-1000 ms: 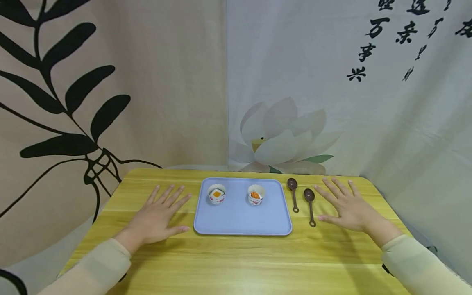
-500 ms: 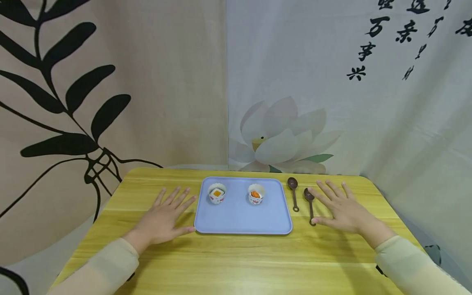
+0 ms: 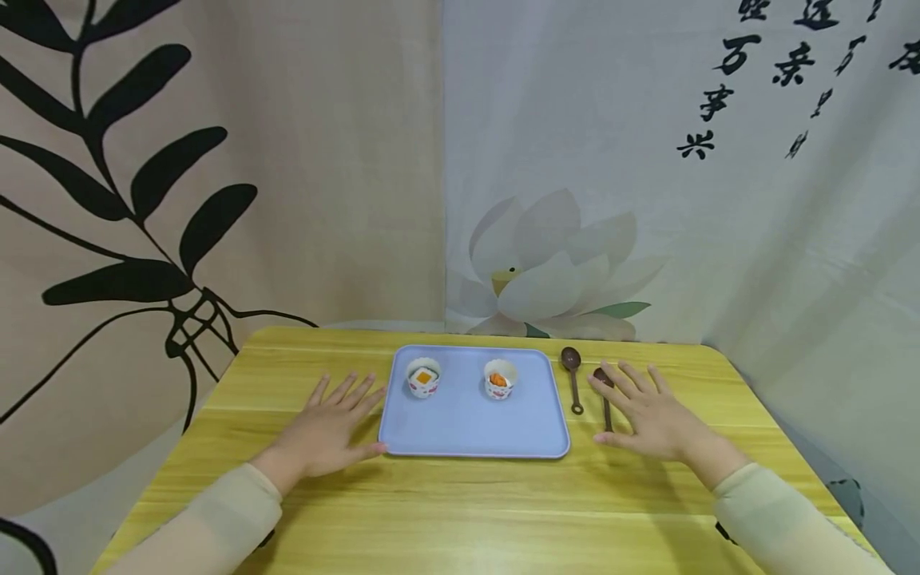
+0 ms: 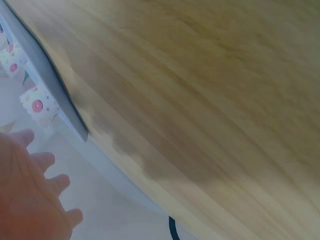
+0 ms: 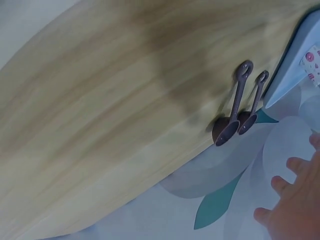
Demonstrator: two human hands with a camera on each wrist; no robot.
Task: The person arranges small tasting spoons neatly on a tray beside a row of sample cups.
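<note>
My left hand (image 3: 323,438) has its fingers spread, with the thumb tip at the near left corner of a light blue tray (image 3: 474,431). Fingers spread too, my right hand (image 3: 652,419) is over the nearer brown spoon (image 3: 607,414) and hides part of it. A second brown spoon (image 3: 573,375) lies between that one and the tray. On the tray stand two small patterned paper cups. The left cup (image 3: 423,386) holds a white and orange piece, the right cup (image 3: 498,390) an orange one. Both spoons, including the larger-looking spoon (image 5: 234,110), show in the right wrist view.
The yellow wood-grain table (image 3: 460,519) ends in front of a hanging cloth (image 3: 345,200) printed with leaves, a flower and characters. A black curved strap or cable (image 3: 29,543) shows at the lower left.
Both hands have moved inward with fingers still spread, the left towards the tray and the right over the nearer spoon. Tray, cups and spoons have stayed in place.
</note>
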